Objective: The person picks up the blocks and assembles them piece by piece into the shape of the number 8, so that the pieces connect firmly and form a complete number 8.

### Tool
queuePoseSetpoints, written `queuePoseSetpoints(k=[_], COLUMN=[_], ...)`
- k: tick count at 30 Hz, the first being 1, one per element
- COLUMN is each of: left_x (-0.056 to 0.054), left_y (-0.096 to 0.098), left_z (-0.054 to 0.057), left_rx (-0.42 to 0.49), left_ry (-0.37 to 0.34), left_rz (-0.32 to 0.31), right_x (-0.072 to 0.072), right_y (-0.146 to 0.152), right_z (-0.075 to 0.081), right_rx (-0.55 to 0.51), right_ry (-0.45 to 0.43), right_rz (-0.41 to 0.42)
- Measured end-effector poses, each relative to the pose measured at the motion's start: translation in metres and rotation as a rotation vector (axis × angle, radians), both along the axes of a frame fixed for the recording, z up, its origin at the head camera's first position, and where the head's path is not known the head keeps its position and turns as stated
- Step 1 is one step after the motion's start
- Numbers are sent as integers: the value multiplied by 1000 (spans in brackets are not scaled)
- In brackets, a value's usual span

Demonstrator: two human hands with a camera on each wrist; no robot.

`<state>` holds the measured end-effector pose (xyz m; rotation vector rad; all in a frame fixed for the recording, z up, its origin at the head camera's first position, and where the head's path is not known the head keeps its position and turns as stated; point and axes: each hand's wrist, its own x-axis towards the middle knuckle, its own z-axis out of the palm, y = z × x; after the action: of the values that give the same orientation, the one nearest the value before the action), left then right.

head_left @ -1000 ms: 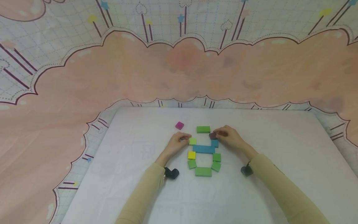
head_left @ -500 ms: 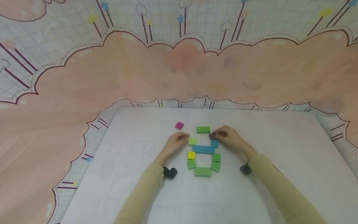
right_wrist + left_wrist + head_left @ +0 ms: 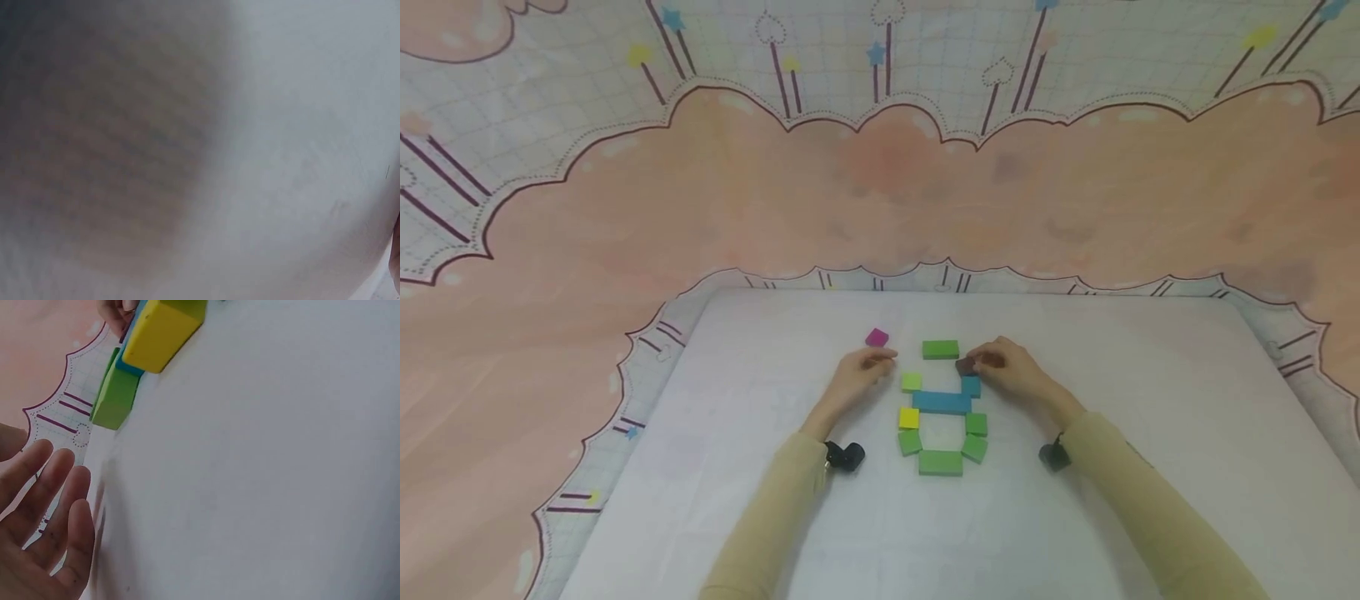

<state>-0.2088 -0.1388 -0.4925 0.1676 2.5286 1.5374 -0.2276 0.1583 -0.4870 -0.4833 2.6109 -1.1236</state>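
In the head view my right hand (image 3: 1011, 369) pinches a dark brown block (image 3: 964, 367) between thumb and fingertips, just above a small blue block (image 3: 971, 386). My left hand (image 3: 855, 379) hovers left of the block figure with fingers loosely extended and nothing in them. Just beyond its fingertips lies a magenta block (image 3: 877, 337). The left wrist view shows that hand (image 3: 50, 519) with its fingers spread, apart from a light green block (image 3: 115, 394) and a yellow block (image 3: 165, 334). A blurred brownish patch fills much of the right wrist view.
A long blue block (image 3: 942, 403) crosses the figure's middle, with the yellow block and several green blocks forming a ring below. A long green block (image 3: 941, 350) lies at the top. All rest on a white table (image 3: 1075, 542) before a patterned cloth (image 3: 895, 192).
My left hand has left the light green block's side and moved up and left towards the magenta block. The right hand keeps holding the dark brown block in nearly the same spot.
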Motion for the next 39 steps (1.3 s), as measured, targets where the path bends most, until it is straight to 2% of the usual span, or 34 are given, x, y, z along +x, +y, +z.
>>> queuePoseSetpoints(k=[7,8,14,15,20,29,39], left_x=[-9,-8,-21,-25,-36,-47,-59], left_y=[-6,-7,-15,-17,-23,-31,-28], left_z=[9,16,22,17,15,7,-5], left_rx=[30,32,27,24,14,-73,-133], left_ry=[13,13,69,82,93,69,4], left_rz=[23,16,9,15,37,50,-29], right_x=[0,0,-1,-2,-2,0,-1], right_y=[2,2,1,1,2,1,3], right_z=[0,-1,-2,-2,-3,-4,-5], right_rx=[-11,-9,-6,-7,-15,-26,-18], right_ry=[-4,-8,-15,-13,1,26,14], right_rz=[4,2,0,3,8,11,7])
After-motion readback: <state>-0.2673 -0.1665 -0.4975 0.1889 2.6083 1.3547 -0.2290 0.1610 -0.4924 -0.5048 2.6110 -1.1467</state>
